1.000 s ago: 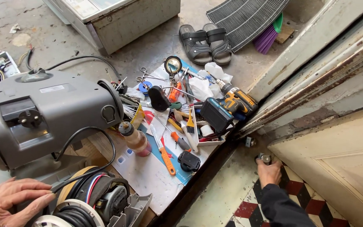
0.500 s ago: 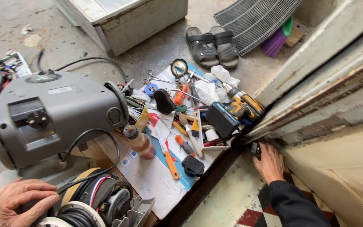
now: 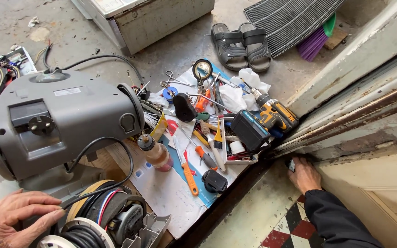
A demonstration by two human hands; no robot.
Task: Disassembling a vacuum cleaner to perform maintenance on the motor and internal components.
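Bottom left of the frame, the left hand [image 3: 17, 219] lies flat, fingers spread, on the cable-wound motor part [image 3: 109, 218] beside the grey housing [image 3: 58, 124]. Lower right, the right hand [image 3: 303, 174] in a dark sleeve reaches to the foot of the rusted door frame [image 3: 345, 124], fingers curled around one small dark object [image 3: 291, 165]; how tightly, I cannot tell. Mid-frame: one brown bottle [image 3: 156, 152], one orange-handled screwdriver [image 3: 187, 172], one yellow cordless drill [image 3: 272, 117], all on a white sheet [image 3: 161, 197] over concrete. Up top: two grey sandals [image 3: 240, 43], one metal box [image 3: 157, 18], one grille [image 3: 290, 18].
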